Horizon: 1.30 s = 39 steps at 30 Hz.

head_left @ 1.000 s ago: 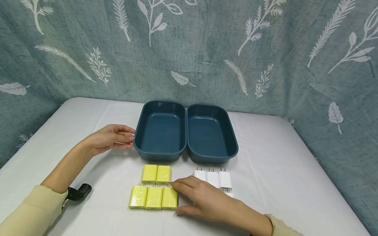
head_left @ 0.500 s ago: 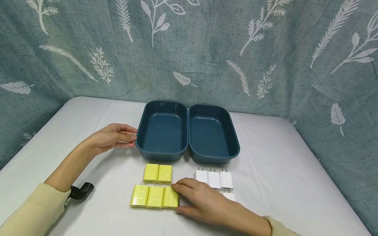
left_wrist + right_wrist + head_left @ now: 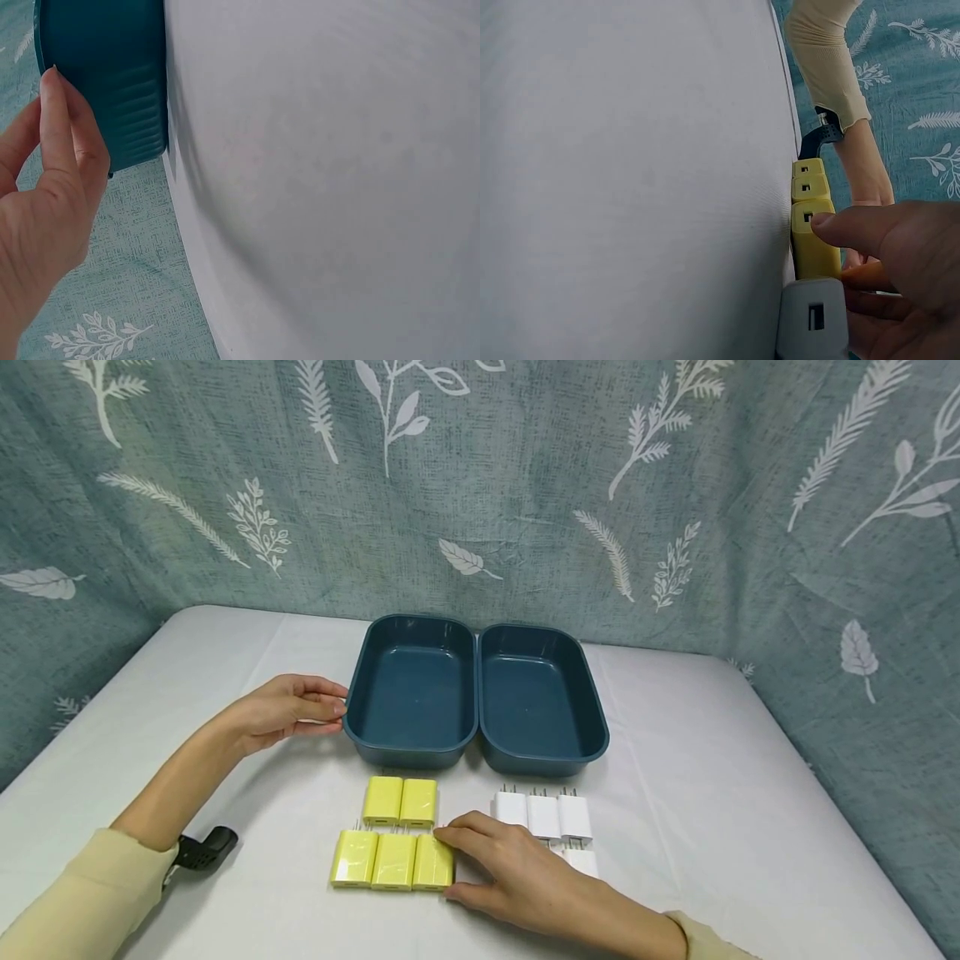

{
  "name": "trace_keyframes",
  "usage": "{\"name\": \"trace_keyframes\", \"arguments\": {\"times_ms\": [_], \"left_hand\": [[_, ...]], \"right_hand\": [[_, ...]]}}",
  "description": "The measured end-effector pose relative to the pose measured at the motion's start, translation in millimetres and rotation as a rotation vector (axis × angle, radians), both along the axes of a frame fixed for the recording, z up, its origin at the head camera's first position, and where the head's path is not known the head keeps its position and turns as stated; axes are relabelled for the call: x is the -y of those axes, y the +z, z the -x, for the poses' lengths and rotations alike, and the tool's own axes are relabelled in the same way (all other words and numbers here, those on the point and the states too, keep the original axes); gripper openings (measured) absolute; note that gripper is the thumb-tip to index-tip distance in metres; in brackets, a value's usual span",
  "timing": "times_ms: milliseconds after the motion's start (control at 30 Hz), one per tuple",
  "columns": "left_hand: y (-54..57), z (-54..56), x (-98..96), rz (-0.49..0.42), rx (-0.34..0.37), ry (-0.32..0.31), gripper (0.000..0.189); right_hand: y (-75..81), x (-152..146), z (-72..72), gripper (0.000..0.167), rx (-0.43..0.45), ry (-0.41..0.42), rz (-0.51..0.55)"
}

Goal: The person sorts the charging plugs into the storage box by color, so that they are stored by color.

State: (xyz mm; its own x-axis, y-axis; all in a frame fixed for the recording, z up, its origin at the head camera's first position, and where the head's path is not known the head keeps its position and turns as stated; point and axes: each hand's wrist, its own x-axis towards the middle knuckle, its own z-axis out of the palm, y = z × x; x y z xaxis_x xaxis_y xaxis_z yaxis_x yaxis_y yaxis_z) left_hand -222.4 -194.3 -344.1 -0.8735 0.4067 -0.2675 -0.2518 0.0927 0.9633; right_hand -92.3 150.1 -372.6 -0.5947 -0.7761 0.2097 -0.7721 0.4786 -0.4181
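My left hand [image 3: 288,710] touches the left outer wall of the left dark teal bin [image 3: 411,756], its thumb tip right at the rim in the left wrist view. To its right stands a second bin [image 3: 543,764] of the same shape. My right hand [image 3: 525,872] pinches the rightmost yellow charger [image 3: 432,862] of the front row, index finger at the prong end and thumb at the port end. In the right wrist view the thumb [image 3: 855,229] lies on the port face. Several other yellow chargers [image 3: 382,800] lie beside and behind it on the table.
Several white chargers [image 3: 573,818] lie to the right, partly behind my right hand. A white cloth [image 3: 712,793] covers the table, and a leaf-patterned curtain [image 3: 517,460] hangs behind the bins. A black device [image 3: 206,847] is strapped to my left wrist.
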Motion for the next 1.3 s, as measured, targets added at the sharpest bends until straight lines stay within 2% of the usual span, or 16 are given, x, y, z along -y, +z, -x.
{"name": "trace_keyframes", "arguments": {"times_ms": [367, 567, 767, 867, 1100, 1300], "left_hand": [[-0.9, -0.3, 0.1, -0.005, 0.003, 0.002, 0.046], [0.7, 0.7, -0.5, 0.001, 0.000, -0.008, 0.048], [1.3, 1.7, -1.0, 0.002, 0.001, -0.010, 0.048], [1.4, 1.8, -0.7, 0.003, 0.000, -0.012, 0.049], [0.7, 2.4, 1.2, 0.006, -0.002, -0.009, 0.048], [0.8, 3.0, 2.2, -0.009, 0.002, -0.009, 0.048]], "right_hand": [[-1.5, -3, 0.0, 0.044, -0.038, 0.024, 0.080], [3.1, -6, 1.1, 0.043, -0.065, 0.050, 0.134], [10.7, -9, 5.5, 0.044, -0.029, 0.071, 0.173], [14.9, -10, 8.5, 0.044, -0.034, 0.088, 0.201], [28.1, -8, 19.0, 0.043, -0.134, 0.121, 0.300], [34.8, -5, 33.6, 0.042, -0.142, 0.100, 0.355]]}}
